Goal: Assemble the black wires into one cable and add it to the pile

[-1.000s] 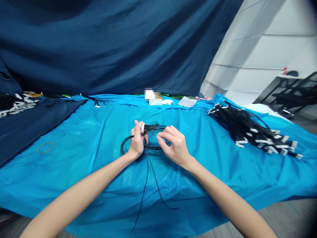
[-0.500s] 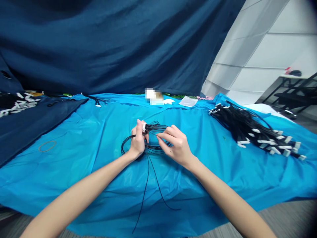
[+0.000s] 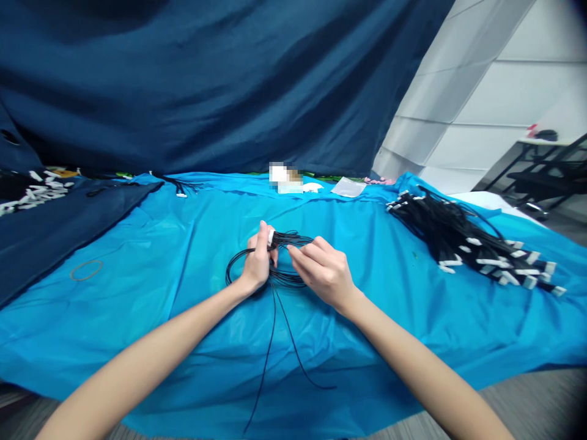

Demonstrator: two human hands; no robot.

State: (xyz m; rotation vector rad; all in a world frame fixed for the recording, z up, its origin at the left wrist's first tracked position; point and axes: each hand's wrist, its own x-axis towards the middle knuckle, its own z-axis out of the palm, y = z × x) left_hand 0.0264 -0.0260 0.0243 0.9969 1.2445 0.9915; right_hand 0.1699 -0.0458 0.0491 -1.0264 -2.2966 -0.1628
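A coiled black cable bundle (image 3: 288, 279) is held above the blue cloth (image 3: 192, 342) in the middle of the view. My left hand (image 3: 258, 260) is closed around its left part, thumb up, beside a white connector (image 3: 271, 237) at the wires' end. My right hand (image 3: 323, 269) is closed in a pinch on the black wires at the coil's right side. Its fingers hide which strand they grip. Two loose wire ends (image 3: 270, 348) hang from the coil toward the front edge.
A large pile of black cables with white connectors (image 3: 458, 238) lies at the right. More white-ended cables (image 3: 36, 192) rest on dark cloth at the left. A thin brown ring (image 3: 86, 270) lies nearer. A small white packet (image 3: 348, 187) sits at the back.
The white connector and my left thumb have shifted slightly right. My right fingers have curled in closer to the wires. The hanging ends have barely moved.
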